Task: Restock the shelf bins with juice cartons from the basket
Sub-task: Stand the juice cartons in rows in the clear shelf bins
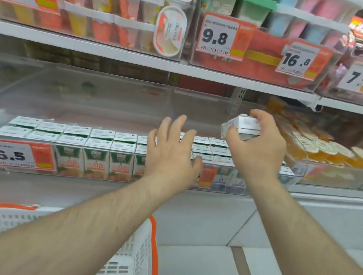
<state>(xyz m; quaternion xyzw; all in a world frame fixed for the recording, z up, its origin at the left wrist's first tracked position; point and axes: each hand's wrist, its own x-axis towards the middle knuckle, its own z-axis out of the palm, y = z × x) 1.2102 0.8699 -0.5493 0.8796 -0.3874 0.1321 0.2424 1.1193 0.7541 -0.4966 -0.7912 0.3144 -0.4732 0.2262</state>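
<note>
Juice cartons: standing in rows inside the clear shelf bin on the lower shelf, tops up, green-printed fronts facing out behind the 6.5 price tag. One further carton is being carried tilted above the right end of the rows, well clear of the packs beneath.

Right hand: its grip is curling round that carton, thumb under, fingers over the top.

Left hand: its grip is loose, fingers spread and nearly straight, holding nothing, hovering over the carton tops at mid-bin; whether it is touching them cannot be told.

Basket: white with orange rim, sitting low at the left, below the forearms; contents are not visible.

Step, as judged: placing, with the carton nearing its slot. The next move is likely calling for lowering it upright into a gap at the right end, though that gap is hidden behind the hands.

Edges and room: the bin's clear front wall is rising above the carton tops, so entry is from over it; the shelf board above is leaving generous headroom. A neighbouring bin of orange cups is sitting just to the right.
</note>
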